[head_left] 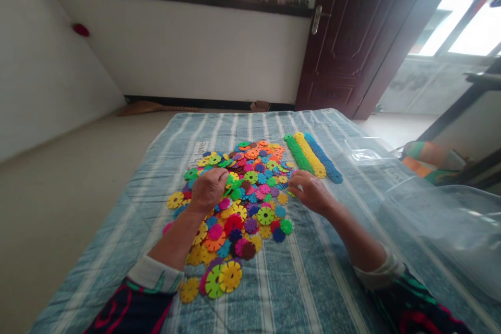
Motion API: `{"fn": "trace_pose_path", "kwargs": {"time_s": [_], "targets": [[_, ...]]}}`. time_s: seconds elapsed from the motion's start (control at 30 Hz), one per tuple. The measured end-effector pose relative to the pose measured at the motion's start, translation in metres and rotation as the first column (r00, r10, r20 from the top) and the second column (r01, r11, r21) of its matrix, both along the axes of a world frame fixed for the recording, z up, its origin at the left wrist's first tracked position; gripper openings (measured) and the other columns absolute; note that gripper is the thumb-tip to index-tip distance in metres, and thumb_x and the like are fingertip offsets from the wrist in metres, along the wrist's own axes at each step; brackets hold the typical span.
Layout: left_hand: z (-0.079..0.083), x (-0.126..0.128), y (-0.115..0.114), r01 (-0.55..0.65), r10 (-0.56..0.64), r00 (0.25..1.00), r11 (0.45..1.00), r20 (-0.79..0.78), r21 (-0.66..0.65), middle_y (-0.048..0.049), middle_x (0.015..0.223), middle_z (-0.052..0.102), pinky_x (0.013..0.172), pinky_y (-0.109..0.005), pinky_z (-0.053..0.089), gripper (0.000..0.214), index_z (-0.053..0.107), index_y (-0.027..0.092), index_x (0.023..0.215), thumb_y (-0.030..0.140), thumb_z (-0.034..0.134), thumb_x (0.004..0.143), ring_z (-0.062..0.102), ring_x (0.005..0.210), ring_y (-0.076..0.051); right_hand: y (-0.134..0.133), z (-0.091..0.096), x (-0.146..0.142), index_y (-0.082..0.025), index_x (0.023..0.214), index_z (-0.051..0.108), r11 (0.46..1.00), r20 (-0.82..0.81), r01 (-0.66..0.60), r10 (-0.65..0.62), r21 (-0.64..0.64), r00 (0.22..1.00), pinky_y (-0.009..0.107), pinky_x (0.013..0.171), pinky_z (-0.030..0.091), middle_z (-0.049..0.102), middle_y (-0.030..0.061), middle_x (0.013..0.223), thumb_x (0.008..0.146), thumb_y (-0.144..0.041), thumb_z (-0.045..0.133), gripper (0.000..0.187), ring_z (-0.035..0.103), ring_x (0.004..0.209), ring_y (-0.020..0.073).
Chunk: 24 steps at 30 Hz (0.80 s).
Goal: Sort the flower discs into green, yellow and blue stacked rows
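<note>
Head view: left hand (209, 190) closed, gripping a green snowflake disc (233, 183) over the loose heap of multicoloured plastic discs (250, 193) spread on a striped blue quilt (313, 292); right hand (311, 193) half curled, fingertips (293, 181) at the heap's edge, any grip there impossible to confirm. Just beyond the right hand, green, yellow and blue rows of stacked discs (309, 155) lying side by side and apart from the heap, apparently to keep each colour separate. Clear plastic bin (442, 229) to the right of the right hand, near the quilt's edge, within reach.

Glossy plastic discs (265, 215) w/ matt cloth (313, 292)
</note>
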State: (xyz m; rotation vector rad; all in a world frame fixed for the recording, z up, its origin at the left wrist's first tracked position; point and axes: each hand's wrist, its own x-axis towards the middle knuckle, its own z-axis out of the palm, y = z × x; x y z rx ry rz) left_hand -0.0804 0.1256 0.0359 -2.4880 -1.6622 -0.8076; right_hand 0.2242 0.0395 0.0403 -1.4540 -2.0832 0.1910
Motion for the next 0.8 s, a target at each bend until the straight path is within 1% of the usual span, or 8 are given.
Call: {"fn": "trace_pose_path", "kwargs": {"time_s": [0.1,0.2,0.3,0.4,0.5,0.63,0.7,0.8], "targets": [[-0.001,0.0,-0.001,-0.001,0.001,1.0,1.0,-0.012,0.01,-0.0092,0.092,0.076,0.077,-0.029,0.05,0.035,0.07,0.018,0.087,0.034,0.038,0.093,0.07,0.087,-0.022,-0.004,-0.002,-0.015,-0.02,0.082,0.069,0.998,0.014,-0.062,0.062,0.011,0.998,0.031,0.081,0.049,0.067,0.0063,0.094,0.086,-0.016,0.065,0.007,0.063,0.091,0.0198],[-0.002,0.001,-0.001,-0.002,0.002,1.0,1.0,-0.018,0.027,-0.0087,0.092,0.076,0.077,-0.028,0.05,0.035,0.07,0.019,0.088,0.034,0.039,0.093,0.07,0.087,-0.022,-0.007,-0.004,-0.025,-0.019,0.084,0.07,0.994,0.018,-0.104,0.103,0.035,0.994,0.031,0.08,0.049,0.068,0.0073,0.097,0.087,-0.016,0.063,0.008,0.063,0.092,0.0196],[-0.002,0.001,-0.001,-0.008,0.008,1.0,1.0,-0.009,0.017,-0.0088,0.091,0.076,0.077,-0.028,0.051,0.034,0.07,0.019,0.088,0.032,0.04,0.092,0.07,0.086,-0.022,-0.007,-0.006,-0.027,-0.019,0.084,0.071,0.991,0.027,-0.127,0.126,0.043,0.992,0.031,0.081,0.049,0.068,0.0079,0.098,0.088,-0.016,0.061,0.011,0.063,0.091,0.0195],[-0.003,0.002,0.0,0.004,-0.004,1.0,1.0,0.0,0.014,-0.0083,0.091,0.076,0.078,-0.028,0.051,0.033,0.07,0.019,0.088,0.032,0.04,0.092,0.07,0.086,-0.021,-0.007,-0.006,-0.023,-0.019,0.085,0.071,0.993,0.026,-0.108,0.107,0.05,0.994,0.033,0.082,0.049,0.068,0.008,0.098,0.088,-0.015,0.061,0.011,0.063,0.092,0.0202],[-0.003,0.002,0.0,0.008,-0.008,1.0,1.0,-0.001,0.024,-0.0086,0.091,0.076,0.078,-0.028,0.051,0.033,0.07,0.019,0.088,0.032,0.04,0.092,0.07,0.086,-0.021,-0.01,-0.004,-0.025,-0.02,0.086,0.072,0.987,0.035,-0.148,0.146,0.069,0.989,0.035,0.085,0.049,0.067,0.0083,0.102,0.087,-0.02,0.065,0.007,0.062,0.096,0.0214],[-0.002,0.002,-0.001,0.002,-0.001,1.0,0.999,-0.011,0.032,-0.0089,0.092,0.076,0.078,-0.029,0.051,0.034,0.071,0.019,0.089,0.033,0.04,0.092,0.07,0.087,-0.022,-0.018,-0.001,-0.041,-0.02,0.088,0.072,0.963,0.085,-0.262,0.256,0.066,0.963,0.039,0.09,0.048,0.065,0.0092,0.104,0.086,-0.028,0.07,0.009,0.058,0.101,0.0229],[-0.001,0.002,-0.002,-0.002,0.002,1.0,1.0,-0.016,0.029,-0.0091,0.091,0.076,0.077,-0.029,0.051,0.035,0.071,0.019,0.089,0.033,0.039,0.092,0.07,0.087,-0.022,-0.023,-0.001,-0.051,-0.019,0.087,0.072,0.96,0.116,-0.278,0.271,0.047,0.956,0.04,0.092,0.047,0.065,0.01,0.105,0.083,-0.03,0.073,0.012,0.056,0.105,0.0248],[-0.001,0.001,-0.001,0.006,-0.006,1.0,1.0,-0.01,0.018,-0.0096,0.092,0.076,0.078,-0.03,0.051,0.035,0.071,0.018,0.088,0.033,0.039,0.092,0.07,0.087,-0.023,-0.027,-0.002,-0.061,-0.018,0.088,0.071,0.966,0.152,-0.257,0.252,0.016,0.956,0.042,0.097,0.045,0.064,0.0105,0.107,0.08,-0.032,0.077,0.017,0.052,0.113,0.0275]]}}
